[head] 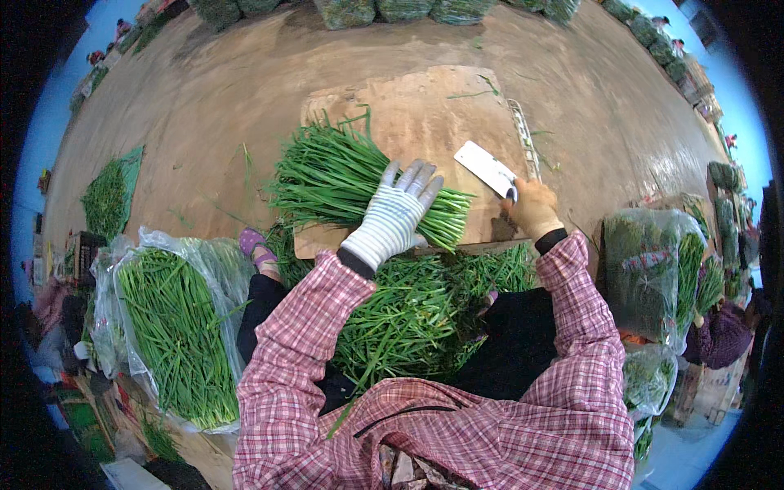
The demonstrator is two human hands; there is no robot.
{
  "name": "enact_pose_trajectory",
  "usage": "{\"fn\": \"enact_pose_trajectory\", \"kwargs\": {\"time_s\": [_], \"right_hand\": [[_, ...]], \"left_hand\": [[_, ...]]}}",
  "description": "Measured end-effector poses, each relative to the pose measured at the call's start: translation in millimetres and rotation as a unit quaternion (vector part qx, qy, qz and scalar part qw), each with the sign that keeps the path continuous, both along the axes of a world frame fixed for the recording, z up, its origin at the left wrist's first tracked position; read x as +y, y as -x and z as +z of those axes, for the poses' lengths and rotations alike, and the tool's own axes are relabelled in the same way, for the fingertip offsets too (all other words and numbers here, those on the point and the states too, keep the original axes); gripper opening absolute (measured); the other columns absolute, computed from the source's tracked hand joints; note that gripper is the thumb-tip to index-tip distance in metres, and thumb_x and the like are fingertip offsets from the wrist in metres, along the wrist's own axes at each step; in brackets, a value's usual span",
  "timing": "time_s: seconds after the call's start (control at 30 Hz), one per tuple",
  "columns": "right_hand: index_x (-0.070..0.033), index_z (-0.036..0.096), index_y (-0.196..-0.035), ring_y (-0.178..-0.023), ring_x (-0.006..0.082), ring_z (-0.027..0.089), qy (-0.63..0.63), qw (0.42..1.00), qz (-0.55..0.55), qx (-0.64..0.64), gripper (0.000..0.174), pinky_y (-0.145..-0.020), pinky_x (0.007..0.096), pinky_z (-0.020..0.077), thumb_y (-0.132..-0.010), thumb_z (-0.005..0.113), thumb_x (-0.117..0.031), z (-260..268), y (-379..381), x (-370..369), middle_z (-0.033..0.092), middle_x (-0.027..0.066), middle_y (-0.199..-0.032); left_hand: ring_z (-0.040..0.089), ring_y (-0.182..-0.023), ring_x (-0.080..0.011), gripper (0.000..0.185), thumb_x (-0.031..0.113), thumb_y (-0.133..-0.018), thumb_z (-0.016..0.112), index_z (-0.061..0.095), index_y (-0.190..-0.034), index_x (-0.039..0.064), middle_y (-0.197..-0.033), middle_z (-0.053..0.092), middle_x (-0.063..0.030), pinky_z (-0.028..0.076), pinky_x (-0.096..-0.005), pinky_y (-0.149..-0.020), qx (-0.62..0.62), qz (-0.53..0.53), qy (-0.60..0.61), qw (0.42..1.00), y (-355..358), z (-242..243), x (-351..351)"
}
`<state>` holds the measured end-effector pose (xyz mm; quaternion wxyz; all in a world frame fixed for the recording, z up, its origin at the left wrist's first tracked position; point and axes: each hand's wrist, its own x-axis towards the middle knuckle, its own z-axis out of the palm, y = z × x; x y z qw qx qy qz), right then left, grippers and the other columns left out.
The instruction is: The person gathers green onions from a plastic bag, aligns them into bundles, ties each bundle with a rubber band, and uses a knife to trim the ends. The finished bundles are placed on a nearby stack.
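On a wooden board (441, 116) lies a thick bundle of long green leafy stalks, which look like garlic chives (331, 174). Its pale cut ends point right. My left hand (398, 208), in a striped knit glove with grey fingers, rests across the stalks near those ends, fingers spread over the top. My right hand (533, 205), in a tan glove, grips the handle of a cleaver with a broad pale blade (485, 165). The blade is over the right part of the board, apart from the bundle. Loose leaves (404, 324) are heaped between my legs, below the board's near edge.
An open plastic bag of green stalks (177, 337) stands at my left. More bagged greens (643, 275) are at my right, beside a person in dark purple (723, 334). A white plastic crate edge (523, 138) shows along the board. Packed bundles (404, 9) line the far floor.
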<state>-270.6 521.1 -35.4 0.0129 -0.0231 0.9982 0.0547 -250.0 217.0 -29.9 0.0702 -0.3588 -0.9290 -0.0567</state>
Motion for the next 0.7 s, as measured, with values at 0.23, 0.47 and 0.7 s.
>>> {"fn": "enact_pose_trajectory", "kwargs": {"time_s": [0.23, 0.47, 0.7], "right_hand": [[-0.003, 0.055, -0.109, -0.083, 0.0375, 0.071, 0.16, 0.984, 0.048, 0.069, 0.035, -0.071, 0.0499, 0.0547, -0.082, 0.071, -0.018, -36.0, -21.6, 5.7, 0.07, 0.0226, -0.091], [-0.004, 0.058, -0.11, -0.087, 0.0431, 0.069, 0.221, 0.971, -0.088, 0.013, 0.03, -0.076, 0.053, 0.0553, -0.086, 0.068, -0.018, -33.0, -46.7, -25.4, 0.07, 0.0228, -0.094], [-0.007, 0.058, -0.097, -0.077, 0.0422, 0.069, 0.282, 0.955, -0.041, 0.082, 0.018, -0.069, 0.0517, 0.0555, -0.092, 0.064, -0.023, -21.1, -102.4, -69.7, 0.069, 0.0196, -0.083]], "left_hand": [[0.06, -0.12, -0.0311, 0.103, 0.06, -0.059, 0.085, 0.048, -0.144, 0.015, -0.122, 0.064, -0.0136, 0.028, -0.0642, -0.114, -0.101, 0.132, 0.074, 0.983, 9.4, 12.0, 23.9], [0.06, -0.12, -0.0347, 0.109, 0.049, -0.053, 0.093, 0.044, -0.142, 0.007, -0.127, 0.061, -0.0181, 0.043, -0.0495, -0.107, -0.101, 0.132, 0.094, 0.982, 18.6, 8.9, 30.2], [0.066, -0.111, -0.0325, 0.07, 0.045, -0.064, 0.085, 0.063, -0.119, 0.008, -0.117, 0.068, -0.0164, 0.054, -0.046, -0.094, -0.184, 0.165, 0.127, 0.961, 33.5, 8.0, 46.2]]}}
